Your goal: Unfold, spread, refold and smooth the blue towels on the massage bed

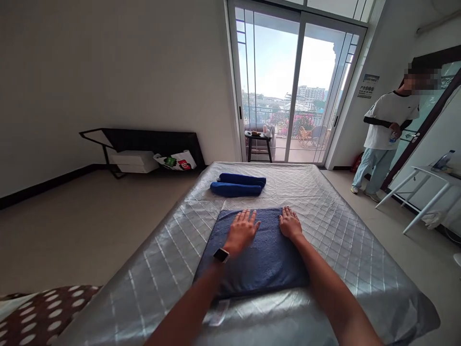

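Note:
A dark blue folded towel (266, 262) lies flat on the silver quilted mattress (173, 250). My left hand (242, 231) rests palm down on its upper left part, fingers spread, with a watch on the wrist. At the towel's far right corner, my right hand (290, 223) lies flat, its fingers stretched forward and close together. Nothing is gripped in either hand. Just beyond the towel lie two rolled blue cloths (237, 186), side by side. A white tag (219, 313) shows below the towel's near edge.
A person (387, 125) stands at the right by the door. A white table (432, 175) with a bottle is nearby. Against the left wall, a black bench (154, 144) has white boxes and a bag under it. A stool (258, 138) stands before the sliding glass door.

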The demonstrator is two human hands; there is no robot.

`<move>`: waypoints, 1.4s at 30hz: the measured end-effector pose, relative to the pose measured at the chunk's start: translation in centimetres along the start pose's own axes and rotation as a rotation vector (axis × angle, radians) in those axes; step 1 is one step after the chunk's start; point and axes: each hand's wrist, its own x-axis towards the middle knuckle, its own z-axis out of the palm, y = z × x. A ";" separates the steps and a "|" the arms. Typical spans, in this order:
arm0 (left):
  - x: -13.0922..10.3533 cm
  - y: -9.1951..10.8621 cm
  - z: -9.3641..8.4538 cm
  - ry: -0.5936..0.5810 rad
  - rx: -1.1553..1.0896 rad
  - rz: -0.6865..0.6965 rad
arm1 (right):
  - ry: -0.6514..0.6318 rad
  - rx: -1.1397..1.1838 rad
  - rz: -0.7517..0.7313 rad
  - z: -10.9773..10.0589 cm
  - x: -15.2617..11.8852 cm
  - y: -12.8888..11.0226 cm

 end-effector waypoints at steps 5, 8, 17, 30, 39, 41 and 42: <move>5.0 5.3 2.0 -0.164 -0.104 -0.019 | 0.002 0.024 0.008 0.0 0.0 0.0; 5.1 3.1 3.0 -0.180 -0.105 -0.087 | 0.009 0.022 -0.002 0.2 0.1 0.1; 0.5 -11.2 2.9 -0.158 -0.051 -0.434 | 0.006 0.034 0.011 0.2 0.1 0.1; -10.9 -11.4 -3.0 -0.007 -0.354 0.012 | 0.238 0.126 -0.253 -3.5 -6.8 1.8; -18.4 -7.7 -7.7 -0.211 -0.550 -0.011 | -0.029 0.258 -0.475 -4.2 -18.6 7.4; -18.4 -7.7 -7.9 -0.214 -0.546 0.003 | -0.004 0.258 -0.485 -4.3 -19.2 7.6; -18.4 -7.8 -7.8 -0.216 -0.537 0.013 | 0.011 0.249 -0.495 -4.2 -19.4 7.6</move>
